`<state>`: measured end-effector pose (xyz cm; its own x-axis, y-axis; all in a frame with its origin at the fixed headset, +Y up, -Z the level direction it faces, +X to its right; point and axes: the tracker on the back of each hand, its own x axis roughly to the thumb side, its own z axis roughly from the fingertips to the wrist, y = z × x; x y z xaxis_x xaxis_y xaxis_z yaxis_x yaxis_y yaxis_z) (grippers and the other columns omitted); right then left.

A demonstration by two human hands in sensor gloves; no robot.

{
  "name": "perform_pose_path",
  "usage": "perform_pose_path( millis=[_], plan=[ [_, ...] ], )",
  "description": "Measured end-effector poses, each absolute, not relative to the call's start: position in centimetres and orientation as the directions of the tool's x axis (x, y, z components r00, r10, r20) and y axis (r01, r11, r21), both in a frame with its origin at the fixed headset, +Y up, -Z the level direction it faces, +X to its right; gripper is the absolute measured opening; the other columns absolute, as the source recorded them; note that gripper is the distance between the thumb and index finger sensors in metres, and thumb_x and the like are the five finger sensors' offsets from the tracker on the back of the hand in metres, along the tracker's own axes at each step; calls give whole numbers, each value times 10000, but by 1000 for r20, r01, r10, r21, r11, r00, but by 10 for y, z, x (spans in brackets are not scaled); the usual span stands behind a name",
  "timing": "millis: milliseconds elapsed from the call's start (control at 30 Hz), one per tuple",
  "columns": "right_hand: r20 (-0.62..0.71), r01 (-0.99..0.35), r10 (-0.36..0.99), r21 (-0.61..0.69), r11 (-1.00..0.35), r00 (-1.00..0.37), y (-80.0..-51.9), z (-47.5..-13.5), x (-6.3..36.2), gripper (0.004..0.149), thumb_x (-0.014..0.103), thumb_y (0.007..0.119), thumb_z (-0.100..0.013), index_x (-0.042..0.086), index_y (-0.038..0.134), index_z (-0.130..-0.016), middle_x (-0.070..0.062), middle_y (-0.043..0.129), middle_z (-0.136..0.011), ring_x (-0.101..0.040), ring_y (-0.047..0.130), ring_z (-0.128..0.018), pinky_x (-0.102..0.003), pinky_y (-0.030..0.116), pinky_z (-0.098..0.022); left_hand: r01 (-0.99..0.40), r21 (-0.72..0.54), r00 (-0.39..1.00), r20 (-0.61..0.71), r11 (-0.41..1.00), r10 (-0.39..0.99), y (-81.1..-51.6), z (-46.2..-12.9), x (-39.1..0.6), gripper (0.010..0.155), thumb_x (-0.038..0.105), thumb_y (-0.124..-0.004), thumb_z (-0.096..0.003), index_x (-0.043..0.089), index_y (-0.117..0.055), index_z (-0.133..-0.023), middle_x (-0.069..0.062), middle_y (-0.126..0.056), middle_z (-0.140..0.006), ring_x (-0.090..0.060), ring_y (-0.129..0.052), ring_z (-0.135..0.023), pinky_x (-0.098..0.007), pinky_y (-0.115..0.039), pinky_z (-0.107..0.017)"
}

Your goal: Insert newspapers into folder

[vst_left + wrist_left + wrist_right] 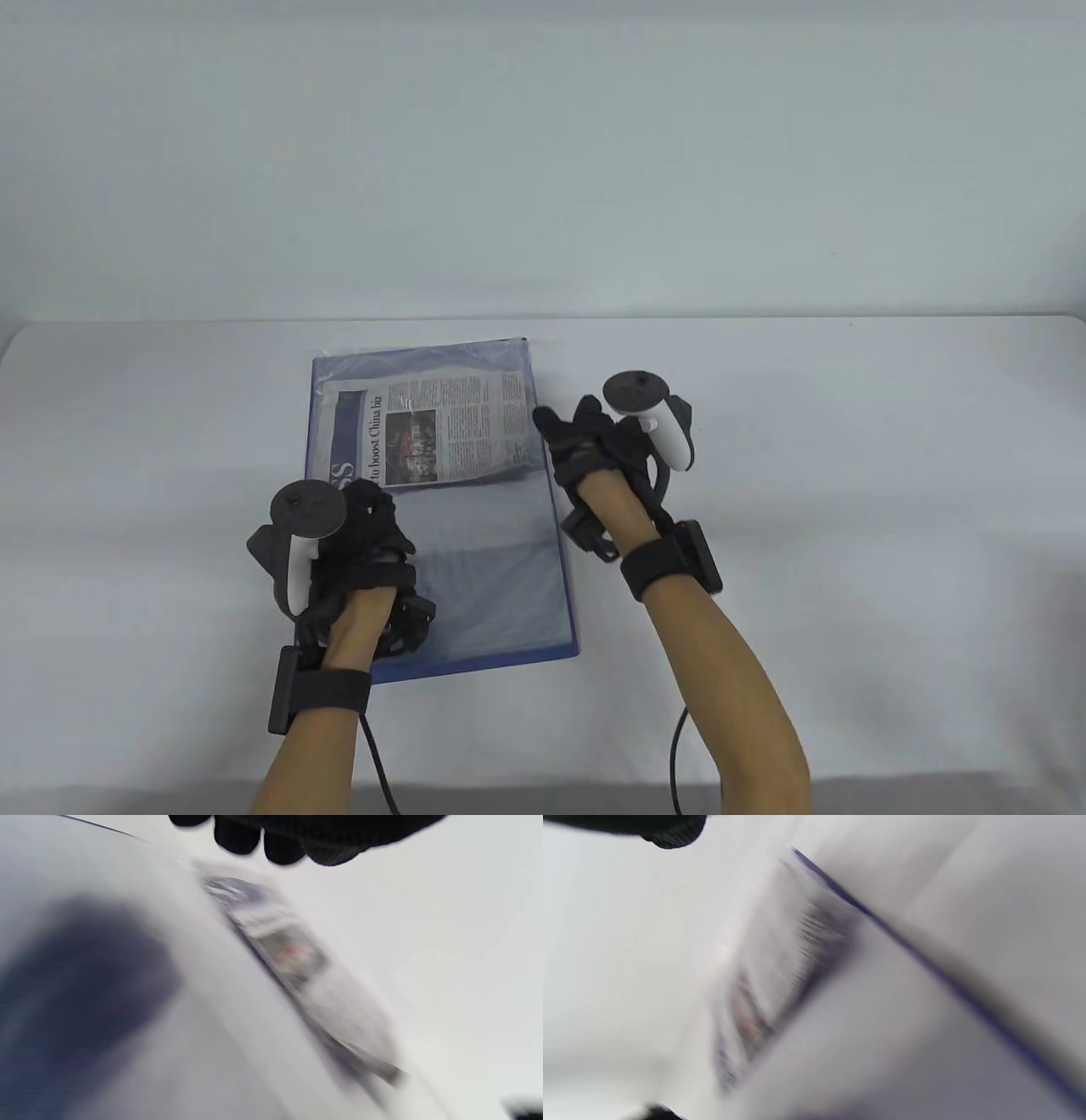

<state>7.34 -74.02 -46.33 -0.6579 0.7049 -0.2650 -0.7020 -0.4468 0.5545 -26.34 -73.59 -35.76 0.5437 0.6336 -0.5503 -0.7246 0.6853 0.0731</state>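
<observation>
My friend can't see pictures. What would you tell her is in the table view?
A blue folder lies on a white table, with a folded newspaper at its far end, seemingly under clear plastic. Two gloved hands reach in: the left hand over the folder's near left part, the right hand at its right edge.

A white table (848, 475) (plain, light-toned) meets a pale wall (543, 153).

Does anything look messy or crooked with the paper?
Yes. The folded printed newspaper sits slightly crooked inside the clear blue plastic folder, its right end crumpled near the folder's right edge. Nothing looks spilled or torn.
</observation>
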Motion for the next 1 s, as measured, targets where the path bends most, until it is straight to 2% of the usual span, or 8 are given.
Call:
perform_pose_path(
  millis=[100, 133, 200, 300, 467, 533, 733, 1000],
  plan=[
    [-273, -574, 566, 677, -461, -778, -776, -430, 80, 932, 565, 591, -584, 62, -52, -1034, -224, -18, -1039, -529, 61, -937, -759, 133, -567, -709, -79, 543, -695, 701, 471, -758, -359, -278, 823, 495, -580, -636, 211, -17, -1165, -202, -22, -1208, -499, 14, -1098, -672, -171, -827],
    [-237, -555, 579, 689, -465, -780, -782, -424, 77, 913, 538, 595, -593, 118, -93, -1021, -157, -105, -1028, -461, -65, -918, -731, 29, -525, -715, -132, 548, -716, 687, 432, -765, -359, -281, 848, 518, -563, -630, 202, 27, -1151, -198, -35, -1208, -498, -15, -1100, -660, -195, -832],
    [-93, -441, 525, 675, -591, -846, -788, -412, 66, 900, 540, 591, -588, 113, -61, -1038, -188, -78, -1038, -495, -126, -891, -738, 28, -513, -773, -168, 518, -723, 612, 457, -774, -361, -283, 848, 515, -547, -626, 217, 67, -1129, -153, 79, -1161, -452, 97, -1049, -616, -51, -797],
    [6, -354, 484, 675, -648, -875, -791, -404, 49, 902, 557, 577, -576, 96, -44, -1042, -237, -78, -1021, -580, -140, -849, -754, 52, -514, -735, -190, 568, -696, 651, 439, -769, -363, -278, 787, 510, -549, -623, 232, -65, -1178, -193, 20, -1180, -481, 17, -1067, -624, -130, -818],
    [-35, -446, 551, 630, -635, -834, -779, -410, 56, 866, 531, 588, -584, 40, 65, -1069, -321, 52, -1012, -593, 18, -905, -735, 143, -579, -815, -149, 504, -659, 560, 558, -758, -363, -277, 657, 495, -551, -625, 286, -331, -1207, -219, -196, -1188, -494, -187, -1061, -618, -274, -829],
    [-68, -504, 593, 608, -613, -802, -773, -417, 69, 807, 514, 595, -590, -3, 225, -1087, -327, 136, -1015, -587, 138, -919, -706, 213, -614, -828, -133, 482, -663, 544, 572, -757, -362, -280, 615, 497, -553, -625, 291, -455, -1196, -212, -278, -1174, -485, -263, -1046, -612, -327, -824],
    [-319, -735, 741, 592, -331, -591, -758, -432, 141, 665, 507, 602, -595, -3, 600, -1021, -335, 550, -901, -519, 651, -765, -665, 516, -580, -914, -171, 376, -700, 369, 607, -760, -361, -298, 585, 523, -588, -626, 158, -776, -1042, -161, -751, -976, -415, -715, -884, -564, -642, -715],
    [-566, -769, 785, 609, 194, -251, -757, -421, 212, 710, 507, 598, -594, -112, 742, -910, -327, 823, -665, -466, 875, -493, -641, 640, -501, -963, -252, 133, -750, -94, 647, -781, -361, -286, 543, 499, -655, -641, 96, -920, -891, -86, -1033, -628, -352, -1004, -527, -488, -870, -457]
  ],
)
